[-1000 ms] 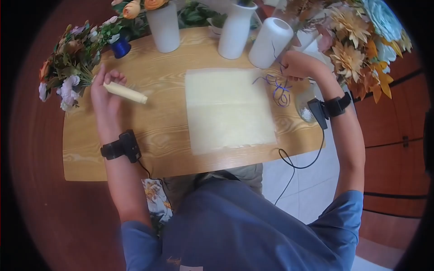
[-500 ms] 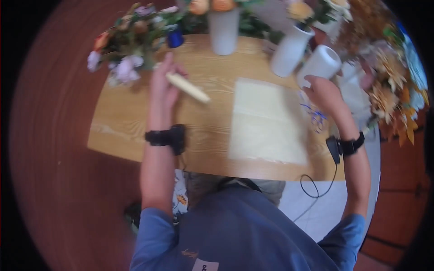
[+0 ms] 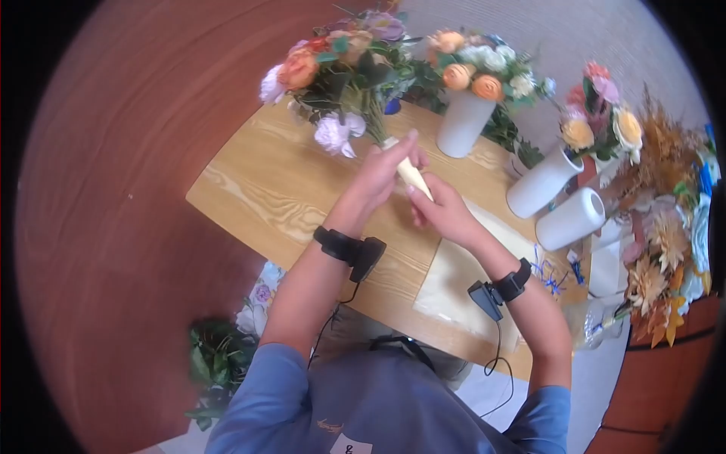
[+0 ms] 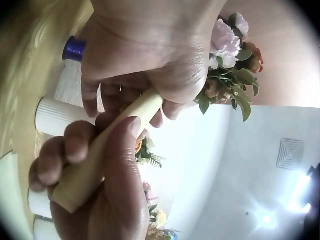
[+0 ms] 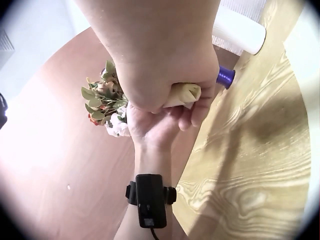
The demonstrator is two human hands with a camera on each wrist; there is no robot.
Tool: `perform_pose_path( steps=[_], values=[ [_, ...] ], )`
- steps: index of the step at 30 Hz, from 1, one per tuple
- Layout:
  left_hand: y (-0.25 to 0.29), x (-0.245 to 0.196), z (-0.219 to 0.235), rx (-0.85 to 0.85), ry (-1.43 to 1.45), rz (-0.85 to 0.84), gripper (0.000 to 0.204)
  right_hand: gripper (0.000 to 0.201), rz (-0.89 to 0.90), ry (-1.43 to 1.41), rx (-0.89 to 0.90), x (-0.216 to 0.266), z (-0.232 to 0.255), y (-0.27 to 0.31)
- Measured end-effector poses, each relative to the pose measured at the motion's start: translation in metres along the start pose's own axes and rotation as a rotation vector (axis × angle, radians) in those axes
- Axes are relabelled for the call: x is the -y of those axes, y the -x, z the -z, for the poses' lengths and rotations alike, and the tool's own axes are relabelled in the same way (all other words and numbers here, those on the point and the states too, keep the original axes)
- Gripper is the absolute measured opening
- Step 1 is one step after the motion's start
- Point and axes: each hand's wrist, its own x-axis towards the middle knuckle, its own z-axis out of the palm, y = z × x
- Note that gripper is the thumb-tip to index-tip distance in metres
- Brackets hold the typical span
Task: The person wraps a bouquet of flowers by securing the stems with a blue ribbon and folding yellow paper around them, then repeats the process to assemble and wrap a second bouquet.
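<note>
A bouquet of artificial flowers point(image 3: 340, 83) in orange, lilac and white is held above the left part of the table. Pale yellow paper wraps its stems into a narrow handle point(image 3: 412, 178). My left hand point(image 3: 378, 178) holds this handle near the flowers, fingers bent around its far side. Lower down, my right hand point(image 3: 445, 210) grips the wrapped end, with its thumb point(image 4: 122, 150) lying along the paper. The rolled paper end point(image 5: 190, 93) pokes out of the right fist in the right wrist view.
A pale yellow sheet point(image 3: 442, 284) lies on the wooden table point(image 3: 265, 181), with tangled blue ribbon point(image 3: 550, 276) to its right. White vases point(image 3: 571, 219) stand along the far side, one tilted in view. A blue spool point(image 5: 226, 77) sits beyond the hands. Dried flowers point(image 3: 665, 242) crowd the right.
My right hand has left the blue ribbon and moved left onto the paper-wrapped stems. The head view has turned left, bringing the whole bouquet into sight. My left hand keeps its hold.
</note>
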Motion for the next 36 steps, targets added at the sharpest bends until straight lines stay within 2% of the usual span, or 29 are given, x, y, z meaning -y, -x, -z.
perform_pose_path(
  steps=[2, 4, 5, 8, 9, 19, 23, 25, 26, 28, 29, 31, 32, 34, 35, 36],
  values=[
    [0.007, -0.006, 0.001, -0.018, -0.035, -0.035, 0.033, 0.028, 0.045, 0.030, -0.002, 0.002, 0.000, 0.000],
    [0.012, -0.010, 0.004, -0.051, 0.118, -0.020, 0.031, 0.028, 0.067, 0.120, -0.023, 0.003, 0.004, -0.002],
    [0.011, -0.008, 0.015, 0.004, 0.217, -0.028, 0.030, 0.028, 0.068, 0.124, -0.013, 0.002, 0.006, -0.003],
    [0.013, -0.005, 0.024, -0.072, 0.311, 0.027, 0.027, 0.028, 0.019, 0.103, 0.000, 0.000, 0.010, -0.005],
    [0.012, 0.001, 0.031, -0.005, 0.330, -0.011, 0.026, 0.027, -0.012, 0.085, -0.001, 0.000, 0.011, -0.006],
    [0.015, 0.015, 0.049, -0.030, 0.309, 0.045, 0.025, 0.026, -0.061, 0.018, 0.075, -0.004, 0.019, -0.004],
    [0.013, 0.017, 0.052, -0.042, 0.286, 0.042, 0.025, 0.033, -0.050, 0.026, 0.022, -0.006, 0.021, -0.002],
    [0.012, 0.017, 0.053, -0.066, 0.287, 0.035, 0.025, 0.041, 0.172, 0.036, -0.049, -0.018, 0.021, -0.006],
    [0.012, 0.017, 0.053, -0.066, 0.286, 0.035, 0.025, 0.041, 0.172, 0.034, -0.049, -0.018, 0.023, -0.006],
    [0.012, 0.017, 0.053, -0.087, 0.271, 0.018, 0.025, 0.045, 0.386, 0.526, -0.183, -0.014, 0.026, -0.003],
    [0.011, 0.017, 0.053, -0.086, 0.270, 0.020, 0.025, 0.045, 0.385, 0.525, -0.185, -0.010, 0.025, -0.001],
    [0.009, 0.019, 0.052, -0.093, 0.299, -0.016, 0.025, 0.041, 0.078, 0.216, -0.099, -0.001, 0.023, 0.001],
    [0.009, 0.019, 0.053, -0.093, 0.300, -0.016, 0.025, 0.041, 0.078, 0.216, -0.099, -0.004, 0.023, 0.000],
    [0.009, 0.019, 0.053, -0.129, 0.283, -0.016, 0.025, 0.038, 0.079, -0.033, -0.018, -0.008, 0.026, -0.005],
    [0.008, 0.019, 0.053, -0.128, 0.282, -0.018, 0.025, 0.038, 0.082, -0.032, -0.018, -0.007, 0.026, -0.004],
    [0.008, 0.019, 0.052, -0.137, 0.295, -0.020, 0.024, 0.038, 0.023, -0.112, 0.001, -0.005, 0.026, -0.002]
  ],
)
